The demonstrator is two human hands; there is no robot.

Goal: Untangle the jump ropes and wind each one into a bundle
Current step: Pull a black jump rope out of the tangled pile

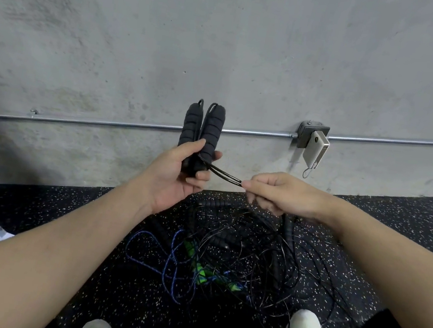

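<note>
Black foam handles (202,131) gripped in left hand (179,178), right hand (281,193) fingers pinching cord (225,175), tangled ropes (223,263) on floor below

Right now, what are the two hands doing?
Left hand: grips two black handles.
Right hand: pinches the black cord.

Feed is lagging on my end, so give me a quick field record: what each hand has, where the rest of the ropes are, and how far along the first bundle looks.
left hand: grips two black foam handles, side by side, upright
right hand: pinches the black cord strands running from the handles
cord state: taut between the hands; no winds on the handles
floor pile: tangled black cords, a blue rope, green handles, on speckled rubber floor
bundle progress: apparently not yet started
background: concrete wall, conduit pipe, white device hanging at a junction box
</note>
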